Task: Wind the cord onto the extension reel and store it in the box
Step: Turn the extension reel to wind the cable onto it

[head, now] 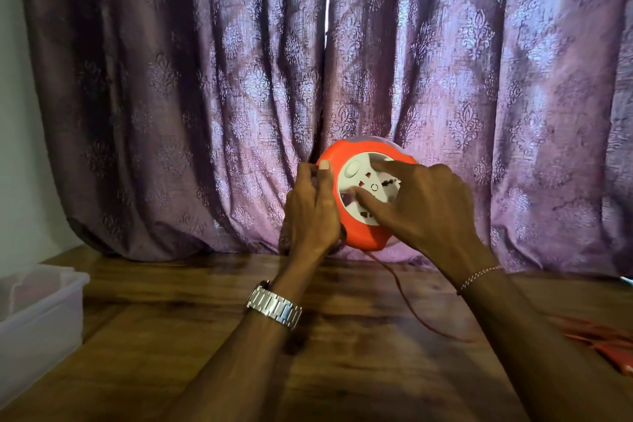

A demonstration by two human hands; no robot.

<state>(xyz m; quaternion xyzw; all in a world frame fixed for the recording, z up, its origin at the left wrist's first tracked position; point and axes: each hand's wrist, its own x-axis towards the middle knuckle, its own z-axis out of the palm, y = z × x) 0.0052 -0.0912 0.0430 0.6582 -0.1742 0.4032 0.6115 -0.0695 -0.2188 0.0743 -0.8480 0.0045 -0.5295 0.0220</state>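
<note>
From over the shoulder, the head view: the orange extension reel [359, 197] is held up off the wooden table [359, 370], just in front of the purple curtain [205, 79], its white socket face [368, 187] tilted towards the person. The left hand [313, 212] is clamped round the reel's left rim, thumb on the front edge and fingers curled behind, a firm closed hold on the casing. The right hand [421, 205] lies across the socket face with fingers spread, two fingertips pressed onto the white disc; it grips nothing, it bears on the face, and I'd judge it is there to turn that disc and draw cord in.

Now the cord [407, 298]: it leaves the underside of the reel, hangs down and trails right across the table towards a loose red heap [603, 336] at the right edge, blurred there. So the slack lies to the right and below, nearer the right hand, while the reel's turning axis points roughly at the person. Plenty left to wind, I'd say.

The clear plastic box [37, 315] waits far left on the table, well apart from the reel, on the left hand's side.
</note>
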